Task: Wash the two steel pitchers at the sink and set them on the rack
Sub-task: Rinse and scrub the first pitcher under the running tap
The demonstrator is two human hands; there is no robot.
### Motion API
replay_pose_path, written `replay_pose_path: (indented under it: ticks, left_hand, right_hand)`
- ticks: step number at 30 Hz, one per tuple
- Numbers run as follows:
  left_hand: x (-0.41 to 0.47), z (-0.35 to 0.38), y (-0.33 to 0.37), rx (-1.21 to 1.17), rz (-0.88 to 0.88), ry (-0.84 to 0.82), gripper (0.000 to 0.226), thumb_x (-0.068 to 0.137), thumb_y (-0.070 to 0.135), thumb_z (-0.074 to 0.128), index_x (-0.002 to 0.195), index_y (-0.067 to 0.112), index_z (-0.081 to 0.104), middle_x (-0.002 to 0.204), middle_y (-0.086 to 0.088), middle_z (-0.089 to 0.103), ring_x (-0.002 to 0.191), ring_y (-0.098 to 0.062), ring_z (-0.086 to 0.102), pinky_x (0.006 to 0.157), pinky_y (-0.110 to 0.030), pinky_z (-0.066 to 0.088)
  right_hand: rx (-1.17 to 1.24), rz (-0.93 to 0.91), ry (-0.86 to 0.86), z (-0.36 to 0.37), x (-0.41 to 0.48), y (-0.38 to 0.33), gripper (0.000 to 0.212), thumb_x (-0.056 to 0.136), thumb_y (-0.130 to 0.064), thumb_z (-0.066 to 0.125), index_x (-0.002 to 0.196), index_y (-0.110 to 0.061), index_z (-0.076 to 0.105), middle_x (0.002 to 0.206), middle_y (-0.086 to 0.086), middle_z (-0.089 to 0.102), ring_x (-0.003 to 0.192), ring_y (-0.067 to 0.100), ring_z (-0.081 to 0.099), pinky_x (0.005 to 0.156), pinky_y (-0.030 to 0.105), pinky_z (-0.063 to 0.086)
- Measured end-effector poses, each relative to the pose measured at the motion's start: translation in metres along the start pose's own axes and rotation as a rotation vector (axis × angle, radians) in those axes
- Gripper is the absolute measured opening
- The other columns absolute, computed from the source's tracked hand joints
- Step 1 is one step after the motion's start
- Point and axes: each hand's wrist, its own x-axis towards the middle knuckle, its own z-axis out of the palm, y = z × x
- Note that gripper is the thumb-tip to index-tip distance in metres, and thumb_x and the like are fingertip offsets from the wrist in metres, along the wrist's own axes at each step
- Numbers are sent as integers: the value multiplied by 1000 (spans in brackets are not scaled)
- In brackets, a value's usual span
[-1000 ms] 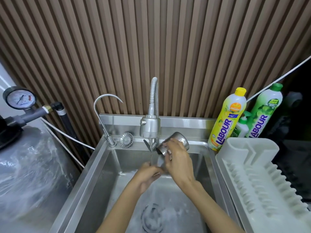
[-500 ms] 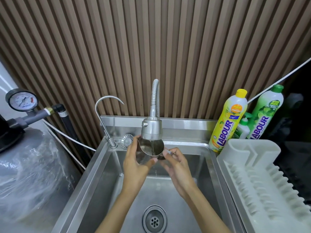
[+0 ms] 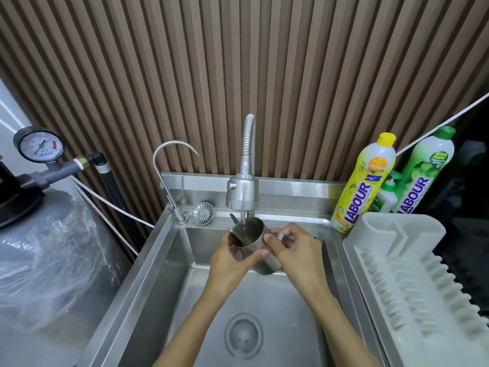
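The fingers (image 3: 254, 254) of the left hand (image 3: 230, 263) wrap around the body of a steel pitcher (image 3: 251, 242), thumb across its near side, holding it firmly. The fingers (image 3: 270, 238) of the right hand (image 3: 296, 250) curl in at the pitcher's right side, pinching what looks like its handle; the handle itself is mostly hidden by the hand. The pitcher tilts with its open mouth turned up and back toward the faucet, held above the basin rather than resting on it.

A thin stream of water (image 3: 244, 221) runs from the spray head of the flexible faucet (image 3: 242, 193) straight into the pitcher's mouth. Both forearms reach in from the bottom of the view over the steel sink (image 3: 148, 274), whose round drain (image 3: 243, 336) lies below the hands. Only one pitcher can be seen.

On the sink's back ledge stand a slim gooseneck tap (image 3: 169, 181) and, just beside it, a round strainer (image 3: 202, 213). At the right rear corner are a yellow LABOUR bottle (image 3: 362, 181), a green LABOUR bottle (image 3: 420, 170) and a small pump bottle (image 3: 386, 194) between them. A white dish rack (image 3: 412, 282) sits right of the sink, with nothing on it. To the left are a pressure gauge (image 3: 39, 145) and a plastic-wrapped tank (image 3: 53, 250).
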Motion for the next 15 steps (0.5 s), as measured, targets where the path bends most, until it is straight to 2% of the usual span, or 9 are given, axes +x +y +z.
replay_pose_path:
  ticks: [2,4,5,7,9,11,13,15]
  left_hand:
    - [3,1,3,-78,70,14,66,65,12,84,120,20,49,109,8,65,92,16,59,75,-1,43]
    - [7,-1,7,-145,145,63,75,63,0,83,124,23,45,113,5,63,97,14,59,83,-4,43]
    - [9,-4,9,-138,191,102,80,62,1,84,127,26,44,117,5,62,105,8,59,89,-9,43]
    - [8,-11,13,-7,314,177,84,58,12,87,127,32,45,118,9,58,111,3,55,94,-14,41]
    - [5,-19,19,151,426,224,87,56,17,89,131,24,46,116,10,51,108,12,48,90,-4,35]
    - [1,-24,24,284,466,253,98,53,32,89,138,16,43,115,7,44,106,8,46,90,0,31]
    - [-4,-27,25,400,417,304,105,49,58,77,139,17,44,113,5,42,109,-7,46,93,-11,34]
    - [-8,-25,25,460,313,343,107,47,70,70,137,18,47,109,2,44,107,-15,48,89,-20,37]
  right_hand:
    - [167,-20,-38,-2,0,0,27,80,-14,70,64,-14,48,99,-8,70,88,2,67,74,12,51]
    - [311,-25,-132,-1,2,3,25,85,-10,64,69,-12,45,109,-16,67,96,-9,62,77,4,46]
    - [381,-25,-187,1,3,5,24,86,-10,62,71,-11,44,113,-18,65,101,-10,60,83,6,45]
    - [548,-1,-279,8,5,12,23,88,-9,60,73,-12,43,121,-13,64,114,3,58,97,21,43]
    - [752,69,-341,15,5,17,22,88,-9,59,72,-11,44,123,4,64,117,22,59,102,35,44]
    - [855,143,-388,18,2,18,18,90,-10,57,75,-7,47,106,18,64,107,32,62,99,42,48]
    - [827,183,-386,19,-3,18,17,91,-13,54,76,-6,50,86,15,67,92,30,67,88,43,55]
    - [733,200,-353,16,-7,13,19,90,-17,56,75,-7,50,78,10,69,79,27,70,76,41,59]
